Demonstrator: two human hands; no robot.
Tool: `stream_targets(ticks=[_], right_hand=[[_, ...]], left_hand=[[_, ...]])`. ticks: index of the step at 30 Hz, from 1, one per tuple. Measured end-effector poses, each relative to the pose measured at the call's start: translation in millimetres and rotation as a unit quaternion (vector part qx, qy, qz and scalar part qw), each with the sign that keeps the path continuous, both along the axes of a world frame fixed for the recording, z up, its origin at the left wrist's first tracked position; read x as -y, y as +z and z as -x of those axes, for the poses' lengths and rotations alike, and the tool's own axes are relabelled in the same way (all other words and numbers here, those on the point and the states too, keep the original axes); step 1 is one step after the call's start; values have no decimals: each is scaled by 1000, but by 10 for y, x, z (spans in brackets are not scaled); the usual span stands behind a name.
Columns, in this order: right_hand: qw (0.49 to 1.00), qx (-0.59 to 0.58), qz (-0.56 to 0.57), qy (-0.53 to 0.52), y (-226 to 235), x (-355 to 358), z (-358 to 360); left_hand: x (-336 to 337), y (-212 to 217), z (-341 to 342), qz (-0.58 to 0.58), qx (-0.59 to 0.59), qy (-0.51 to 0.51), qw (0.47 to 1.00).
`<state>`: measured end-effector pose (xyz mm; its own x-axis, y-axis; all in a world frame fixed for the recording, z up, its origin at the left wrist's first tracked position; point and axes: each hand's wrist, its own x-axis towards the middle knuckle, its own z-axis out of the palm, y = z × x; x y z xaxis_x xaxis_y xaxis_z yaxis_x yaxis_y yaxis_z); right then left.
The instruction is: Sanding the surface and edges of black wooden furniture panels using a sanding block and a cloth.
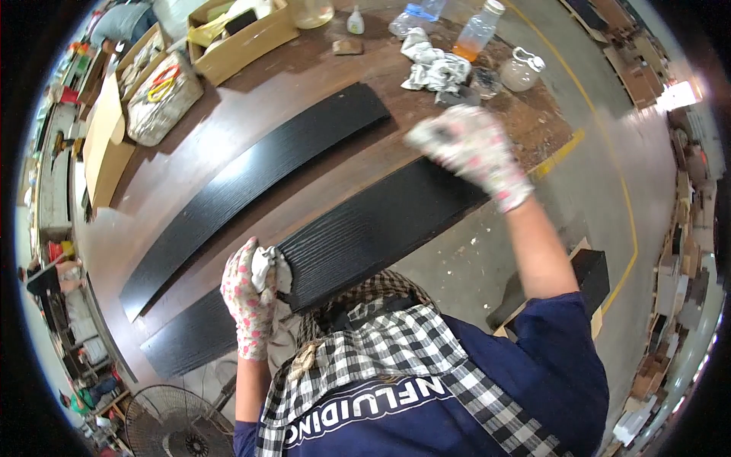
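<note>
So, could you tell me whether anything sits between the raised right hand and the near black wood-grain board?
Nothing visible does: the gloved right hand hovers above the near black wood-grain board, whose top is bare there.

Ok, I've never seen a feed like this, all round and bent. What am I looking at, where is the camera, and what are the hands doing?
There is no machine here. The one picture comes from a wide-angle camera on a person's head, looking down, so straight edges bend near the rim. Both hands wear spotted work gloves. The left hand grips a crumpled rag pressed against the near black board. The right hand is raised over that board's far end and blurred, so I cannot tell whether its fingers hold anything. On the brown workbench lies a second black board. Further back are a cardboard box, a heap of cloths and a bottle with orange liquid. A fan stands below the bench.
</note>
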<state>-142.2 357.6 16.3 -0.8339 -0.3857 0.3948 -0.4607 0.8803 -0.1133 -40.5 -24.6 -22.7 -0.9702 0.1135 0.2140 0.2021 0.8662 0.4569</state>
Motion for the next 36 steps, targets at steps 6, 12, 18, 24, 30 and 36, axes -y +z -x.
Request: stream_targets(ticks=[6,12,18,24,30,36], right_hand=[[988,141,50,-32,-33,9,-41],[922,147,-3,-358,233,-1288,262],[764,-170,537,-315,-636,-847,-5],[663,-184,675,-266,-670,-648,-42],[662,-112,693,-263,-623,-664,-37],[763,-120,578,-262,-371,-603,-49]], left_hand=[[56,-22,-42,-18,-4,1,1000],[-30,80,5,26,12,9,1000],[-904,100,369,71,71,-122,987],[-2682,159,1112,30,104,-332,937],[-3424,-21,1472,-56,84,-332,938],[-1692,82,839,-14,100,-228,968]])
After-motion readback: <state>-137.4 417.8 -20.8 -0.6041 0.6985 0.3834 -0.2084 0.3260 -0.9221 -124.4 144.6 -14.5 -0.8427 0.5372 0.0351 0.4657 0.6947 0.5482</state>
